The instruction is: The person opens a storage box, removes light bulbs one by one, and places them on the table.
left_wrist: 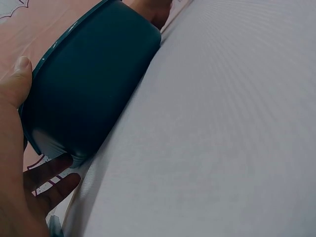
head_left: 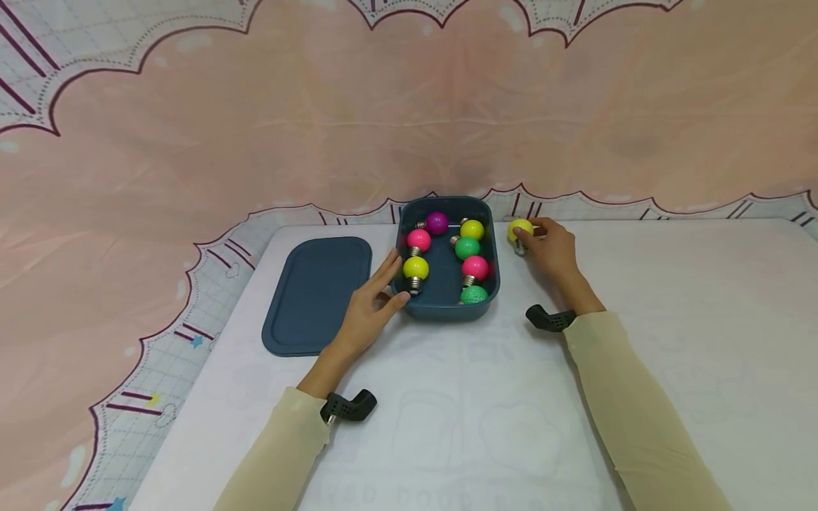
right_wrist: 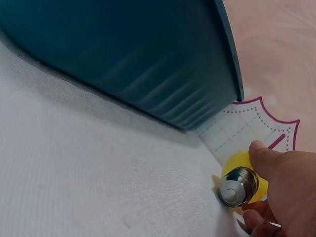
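Pinched in the right hand point(head_left: 553, 250), a round yellow bulb with a metal screw base point(head_left: 520, 231) sits on the white table point(head_left: 671, 341) just beside the dark blue plastic box point(head_left: 445, 306). Flat against the box's side, the left hand point(head_left: 371, 306) steadies it. Only the fingertips seem to hold the bulb, so it could slip and roll away.

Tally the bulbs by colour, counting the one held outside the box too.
Yellow: 3, namely two in the box at and, and one gripped by the right hand at
Pink: 2
Green: 2
Purple: 1
Total: 8
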{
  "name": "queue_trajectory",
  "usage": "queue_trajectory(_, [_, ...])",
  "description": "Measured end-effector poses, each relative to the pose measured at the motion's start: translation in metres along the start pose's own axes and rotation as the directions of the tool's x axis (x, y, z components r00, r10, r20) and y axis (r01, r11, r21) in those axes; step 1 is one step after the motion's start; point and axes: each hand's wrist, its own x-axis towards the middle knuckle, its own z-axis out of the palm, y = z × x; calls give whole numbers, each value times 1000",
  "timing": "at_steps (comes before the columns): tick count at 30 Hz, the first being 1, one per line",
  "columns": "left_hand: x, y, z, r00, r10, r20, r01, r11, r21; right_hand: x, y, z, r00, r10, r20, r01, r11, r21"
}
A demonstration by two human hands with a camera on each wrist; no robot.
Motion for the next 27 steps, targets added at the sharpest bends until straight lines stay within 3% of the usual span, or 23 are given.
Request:
queue_trajectory(15, [0, 2, 0, 1000, 1, 0, -1, 1000, 14, 1, -4, -1, 997, 40, 66, -37, 999, -35])
queue_trajectory(27, [0, 2, 0, 1000, -1, 3, 1, 1000, 23, -1, -8, -7, 997, 39, 60, -38, 999, -25])
